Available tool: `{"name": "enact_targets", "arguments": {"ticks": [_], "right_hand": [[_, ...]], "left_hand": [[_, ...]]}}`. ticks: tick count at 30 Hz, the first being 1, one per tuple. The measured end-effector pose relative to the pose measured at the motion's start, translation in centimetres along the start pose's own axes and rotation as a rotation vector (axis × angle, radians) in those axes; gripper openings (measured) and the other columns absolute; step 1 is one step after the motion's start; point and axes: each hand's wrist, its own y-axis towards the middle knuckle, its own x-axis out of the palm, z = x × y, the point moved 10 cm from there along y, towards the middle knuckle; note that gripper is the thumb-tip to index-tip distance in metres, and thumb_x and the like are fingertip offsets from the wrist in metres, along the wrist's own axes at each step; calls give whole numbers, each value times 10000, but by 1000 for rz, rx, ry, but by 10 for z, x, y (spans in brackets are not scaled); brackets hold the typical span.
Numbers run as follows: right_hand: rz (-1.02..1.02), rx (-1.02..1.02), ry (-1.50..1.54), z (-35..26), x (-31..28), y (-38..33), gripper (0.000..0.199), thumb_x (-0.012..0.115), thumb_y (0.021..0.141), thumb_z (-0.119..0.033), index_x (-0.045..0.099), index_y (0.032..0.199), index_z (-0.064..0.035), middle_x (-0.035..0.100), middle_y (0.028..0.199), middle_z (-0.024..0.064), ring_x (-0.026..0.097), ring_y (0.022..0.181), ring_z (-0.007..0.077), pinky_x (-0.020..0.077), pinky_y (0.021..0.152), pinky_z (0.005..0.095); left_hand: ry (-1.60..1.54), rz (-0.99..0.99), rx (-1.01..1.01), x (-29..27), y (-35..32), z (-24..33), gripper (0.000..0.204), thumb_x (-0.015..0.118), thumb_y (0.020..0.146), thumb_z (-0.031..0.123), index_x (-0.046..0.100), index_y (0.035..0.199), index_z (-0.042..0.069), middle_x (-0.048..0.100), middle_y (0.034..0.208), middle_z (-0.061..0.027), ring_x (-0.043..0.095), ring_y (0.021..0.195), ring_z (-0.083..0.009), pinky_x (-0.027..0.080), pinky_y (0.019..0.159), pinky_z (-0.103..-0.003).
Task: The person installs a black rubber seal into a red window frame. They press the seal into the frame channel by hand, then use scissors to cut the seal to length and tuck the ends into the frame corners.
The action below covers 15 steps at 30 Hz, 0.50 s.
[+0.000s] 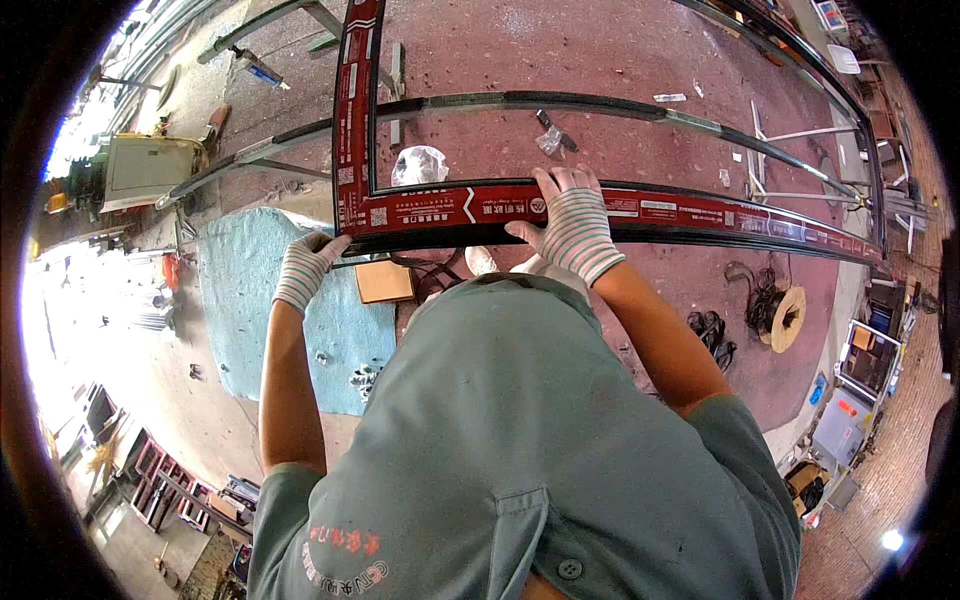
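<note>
The big red and black frame [430, 209] lay in front of you, over the long metal rails [480, 101], its near bar close to your body. Your right hand [572, 222], in a striped glove, held that bar, fingers at the far edge and thumb at the near edge. Your left hand [312, 262] touched the near left corner, but I could not tell if it gripped. With 2 hands set apart, you seemed well placed to stop twisting. Slow, even moves looked best, with no hard squeeze. The cardboard box [386, 282] sat near that corner, by the blue mat's [240, 310] right edge, so careful steps made sense.
</note>
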Motion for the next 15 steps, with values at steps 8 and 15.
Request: {"name": "enact_targets", "arguments": {"ticks": [8, 15], "right_hand": [[-33, 52, -76, 36, -5, -11, 1019, 738, 720, -714, 504, 1421, -12, 508, 1389, 222, 415, 1360, 414, 263, 1193, 541], [-10, 50, -83, 45, -4, -13, 1026, 755, 697, -716, 518, 1411, -18, 528, 1377, 214, 423, 1360, 406, 289, 1180, 543]], "left_hand": [[-41, 11, 4, -1, -2, -6, 385, 805, 873, 372, 710, 856, -1, 582, 663, 8, 468, 580, -90, 386, 540, -282], [-44, 39, 12, 0, 0, -6, 335, 799, 882, 355, 706, 834, 37, 575, 670, 21, 457, 574, -82, 384, 540, -274]]}}
